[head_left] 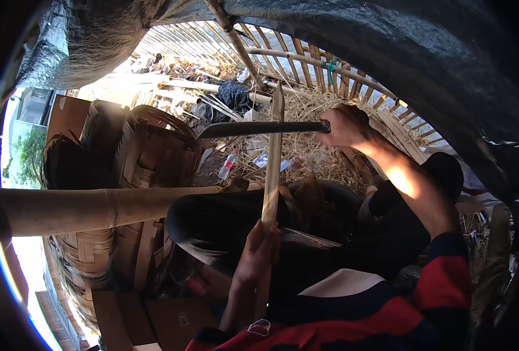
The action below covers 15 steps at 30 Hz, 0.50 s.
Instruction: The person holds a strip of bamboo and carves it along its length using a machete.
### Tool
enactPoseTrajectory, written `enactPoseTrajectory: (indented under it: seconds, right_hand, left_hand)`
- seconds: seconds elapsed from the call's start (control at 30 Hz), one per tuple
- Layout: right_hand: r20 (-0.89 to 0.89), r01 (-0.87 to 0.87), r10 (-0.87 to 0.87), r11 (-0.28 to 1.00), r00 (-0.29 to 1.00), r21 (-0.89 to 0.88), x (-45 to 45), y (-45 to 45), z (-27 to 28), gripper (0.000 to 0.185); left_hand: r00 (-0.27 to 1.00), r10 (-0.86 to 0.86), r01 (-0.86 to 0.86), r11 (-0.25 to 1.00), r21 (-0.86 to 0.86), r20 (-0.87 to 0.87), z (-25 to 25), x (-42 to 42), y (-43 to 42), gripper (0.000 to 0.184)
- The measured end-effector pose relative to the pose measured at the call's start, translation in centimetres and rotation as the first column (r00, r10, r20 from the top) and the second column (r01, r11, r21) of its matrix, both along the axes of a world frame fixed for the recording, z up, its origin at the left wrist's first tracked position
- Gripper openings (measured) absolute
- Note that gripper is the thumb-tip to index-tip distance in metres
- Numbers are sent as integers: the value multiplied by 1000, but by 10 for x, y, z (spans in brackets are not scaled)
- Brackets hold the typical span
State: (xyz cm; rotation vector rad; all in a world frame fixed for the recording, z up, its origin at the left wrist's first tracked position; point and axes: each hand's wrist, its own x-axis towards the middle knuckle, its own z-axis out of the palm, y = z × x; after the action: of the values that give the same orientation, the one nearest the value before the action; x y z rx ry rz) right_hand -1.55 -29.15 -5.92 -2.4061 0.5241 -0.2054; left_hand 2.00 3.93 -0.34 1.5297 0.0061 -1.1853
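Bamboo strip (273,169) near illegible badge (259,327)

A long, flat metal blade (242,128) left of the gripping right hand (346,126) shows dark grey; the slender bamboo or wooden strip (274,164) above the left hand (257,248), pale tan. Below the right hand, a fabric shirt (359,324) carries red and navy stripes beside plain black cloth trousers (212,219). Left of both grips, a woven basket (84,251) bears a brown checkered pattern.

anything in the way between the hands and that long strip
Nothing visible separates the left hand from the strip it grips. The right hand has only its own long knife in between, crossing the strip's upper part.
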Motion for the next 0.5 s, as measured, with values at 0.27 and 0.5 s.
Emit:
enactPoseTrajectory:
  seconds: [0.27, 0.5]
  right_hand:
    - [-20, -142, 141, 977, 990, -157, -18, 40, 8, 21]
    - [65, 154, -154, 988, 986, 9, -12, -16, -51, 28]
  left_hand:
    - [996, -85, 84, 996, -35, -16, -4, 1, -13, 14]
    - [996, -76, 72, 995, -73, -51, -17, -2, -19, 12]
